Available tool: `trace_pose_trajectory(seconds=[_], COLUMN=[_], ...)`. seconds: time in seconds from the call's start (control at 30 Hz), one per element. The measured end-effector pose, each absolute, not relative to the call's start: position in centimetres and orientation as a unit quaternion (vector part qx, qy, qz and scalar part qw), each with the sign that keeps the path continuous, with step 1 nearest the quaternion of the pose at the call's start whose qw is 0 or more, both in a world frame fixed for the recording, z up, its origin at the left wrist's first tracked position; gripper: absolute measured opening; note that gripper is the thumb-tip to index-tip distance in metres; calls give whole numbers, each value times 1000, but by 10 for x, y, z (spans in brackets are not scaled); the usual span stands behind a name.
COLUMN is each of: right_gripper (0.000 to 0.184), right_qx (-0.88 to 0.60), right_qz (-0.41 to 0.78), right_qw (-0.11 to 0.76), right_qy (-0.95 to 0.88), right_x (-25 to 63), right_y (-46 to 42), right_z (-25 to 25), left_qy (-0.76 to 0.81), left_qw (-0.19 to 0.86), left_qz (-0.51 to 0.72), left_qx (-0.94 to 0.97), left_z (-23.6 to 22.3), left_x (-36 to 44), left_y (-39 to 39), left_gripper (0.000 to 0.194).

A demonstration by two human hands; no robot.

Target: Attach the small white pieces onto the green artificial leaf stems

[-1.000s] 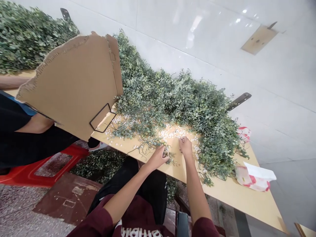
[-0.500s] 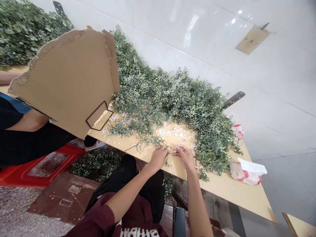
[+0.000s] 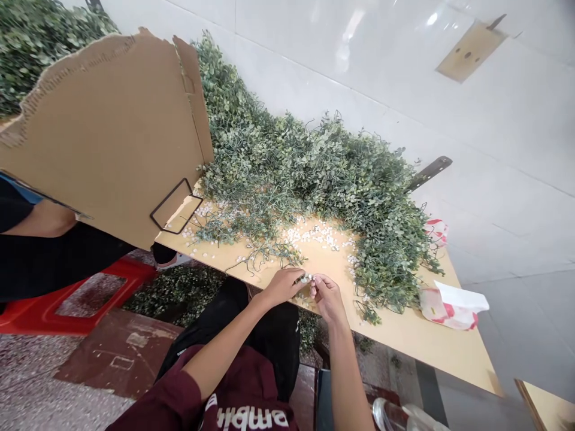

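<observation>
My left hand (image 3: 282, 287) and my right hand (image 3: 327, 299) meet at the near edge of a light wooden table top (image 3: 404, 338). Between their fingertips is a small cluster of white beads (image 3: 306, 278) on a thin stem, partly hidden by my fingers. Many loose white beads (image 3: 314, 234) lie scattered on the board just beyond my hands. A long heap of artificial green foliage (image 3: 314, 167) spreads along the far side, its trailing stems reaching close to my left hand.
A torn cardboard sheet (image 3: 103, 126) with a wire frame (image 3: 176, 206) stands at left, beside a seated person in black (image 3: 45, 251) and a red stool (image 3: 76, 299). A red-and-white plastic bag (image 3: 451, 306) lies at right. Tiled wall lies beyond; foliage (image 3: 175, 296) lies on the floor.
My hands have come together at the table edge, with my right hand drawn nearer my left. The whole view has shifted slightly up and left.
</observation>
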State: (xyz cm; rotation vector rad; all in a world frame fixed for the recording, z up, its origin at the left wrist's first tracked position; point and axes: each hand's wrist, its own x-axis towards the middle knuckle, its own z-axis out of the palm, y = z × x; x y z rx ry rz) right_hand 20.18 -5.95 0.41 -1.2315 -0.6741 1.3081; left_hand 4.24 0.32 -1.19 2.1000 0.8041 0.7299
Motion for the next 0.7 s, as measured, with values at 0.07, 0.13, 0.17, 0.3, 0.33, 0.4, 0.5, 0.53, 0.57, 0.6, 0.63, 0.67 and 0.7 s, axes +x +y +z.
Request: trace_pose_trajectory(seconds=[0.07, 0.13, 0.17, 0.3, 0.33, 0.4, 0.5, 0.53, 0.57, 0.6, 0.63, 0.67, 0.7], right_gripper=[37, 37, 37, 38, 38, 39, 39, 39, 38, 38, 38, 37, 37], right_qx=[-529, -531, -531, -532, -534, -537, -536, -535, -532, -530, -527, -525, -524], right_qz=[558, 566, 572, 585, 586, 588, 592, 593, 595, 596, 597, 598, 598], right_qw=[575, 566, 559, 544, 542, 540, 537, 537, 537, 538, 539, 541, 542], right_qy=[-279, -277, -279, -280, -279, -274, -271, -272, -273, -273, -273, -272, -272], right_x=[203, 205, 206, 208, 208, 207, 206, 206, 206, 207, 207, 208, 208], right_y=[-59, -59, -59, -60, -60, -60, -59, -58, -58, -58, -58, -57, -57], right_z=[3, 2, 1, 2, 3, 4, 5, 5, 5, 5, 5, 5, 5], left_qy=[306, 297, 295, 294, 292, 287, 283, 283, 282, 282, 283, 285, 286], left_qw=[398, 431, 449, 492, 495, 497, 497, 497, 498, 499, 499, 499, 498], left_qz=[293, 296, 296, 289, 290, 293, 295, 295, 294, 293, 291, 288, 285], left_qx=[814, 799, 790, 767, 765, 764, 765, 765, 765, 765, 765, 766, 767], left_z=[-10, -6, -5, 0, 0, 0, -1, -1, 0, 0, 1, 1, 2], left_x=[41, 39, 38, 36, 36, 36, 35, 35, 35, 35, 35, 35, 35], left_y=[3, 3, 3, 3, 4, 4, 5, 5, 6, 6, 6, 6, 6], left_gripper=[34, 34, 34, 34, 33, 32, 30, 30, 30, 30, 30, 30, 30])
